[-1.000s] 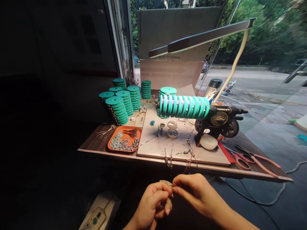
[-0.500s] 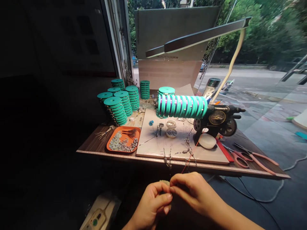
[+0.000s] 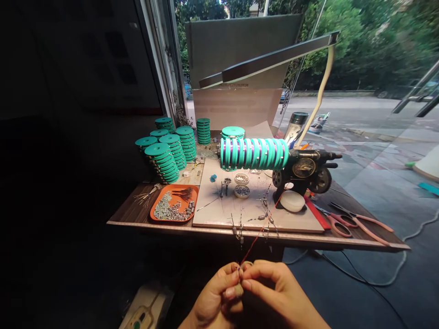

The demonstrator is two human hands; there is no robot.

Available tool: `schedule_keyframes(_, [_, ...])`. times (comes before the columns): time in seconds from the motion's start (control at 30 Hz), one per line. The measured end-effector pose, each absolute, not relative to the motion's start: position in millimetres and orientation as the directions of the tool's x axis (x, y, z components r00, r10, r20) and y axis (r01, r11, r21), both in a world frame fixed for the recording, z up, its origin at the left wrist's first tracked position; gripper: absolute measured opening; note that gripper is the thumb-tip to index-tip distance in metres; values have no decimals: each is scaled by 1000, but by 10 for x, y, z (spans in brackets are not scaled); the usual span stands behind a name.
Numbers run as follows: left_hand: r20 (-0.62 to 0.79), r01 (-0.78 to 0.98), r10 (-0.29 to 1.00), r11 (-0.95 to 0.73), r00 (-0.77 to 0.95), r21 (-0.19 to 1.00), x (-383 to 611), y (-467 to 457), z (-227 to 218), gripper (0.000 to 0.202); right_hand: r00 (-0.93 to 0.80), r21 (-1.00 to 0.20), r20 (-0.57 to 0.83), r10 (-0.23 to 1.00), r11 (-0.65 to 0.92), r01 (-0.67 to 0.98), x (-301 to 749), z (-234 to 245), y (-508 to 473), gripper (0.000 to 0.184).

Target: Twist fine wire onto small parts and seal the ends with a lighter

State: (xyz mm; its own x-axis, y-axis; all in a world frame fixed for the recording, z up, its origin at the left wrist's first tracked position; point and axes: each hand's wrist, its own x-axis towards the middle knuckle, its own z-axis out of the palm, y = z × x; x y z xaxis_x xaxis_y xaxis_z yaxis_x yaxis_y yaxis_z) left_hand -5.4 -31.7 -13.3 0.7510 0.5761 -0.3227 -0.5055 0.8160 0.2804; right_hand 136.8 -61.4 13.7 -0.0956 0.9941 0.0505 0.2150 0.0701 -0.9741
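Note:
My left hand (image 3: 214, 299) and my right hand (image 3: 274, 292) meet below the table's front edge, fingertips pinched together on a thin red line (image 3: 255, 242). The line runs up from my fingers to the board (image 3: 302, 221) on the table. A small pale piece sits between my left fingers; I cannot make out what it is. On the board stands a black hand-crank winder (image 3: 307, 171) with a row of teal spools (image 3: 254, 153) on its shaft. Small rigs with metal beads (image 3: 265, 212) lie on the board near its front edge.
Stacks of teal spools (image 3: 166, 153) stand at the table's back left. An orange tray (image 3: 173, 205) holds small metal parts. Two little bowls (image 3: 242, 185), a white oval block (image 3: 291, 201), and red-handled scissors and pliers (image 3: 356, 224) lie about. A lamp arm (image 3: 270, 59) overhangs. A power strip (image 3: 139, 315) lies below.
Both hands have dropped lower in view and drawn closer together, still pinched on the line. The view has shifted slightly, so the table sits a bit to the left.

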Motion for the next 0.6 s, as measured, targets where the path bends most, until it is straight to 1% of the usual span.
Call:
schedule_keyframes(0.1, [-336,-504,581,813,742,291,-58,-323,-123,17,-31,-949,79,996,84,304,1391,256,-596,16])
schedule_keyframes(0.23, [-346,-493,578,814,739,307,-68,-326,-116,19,-95,-934,26,995,58,353,1418,383,-552,21])
schedule_keyframes(0.33, [-343,-506,584,811,736,295,-72,-324,-114,16,-93,-926,6,996,41,375,1427,347,-541,20])
schedule_keyframes(0.43, [-333,-513,578,815,745,268,-69,-320,-113,16,-111,-949,-14,994,22,313,1420,251,-562,18])
schedule_keyframes(0.6, [-309,-524,569,822,762,223,-51,-311,-123,21,-98,-996,-37,995,-28,89,1347,109,-589,12])
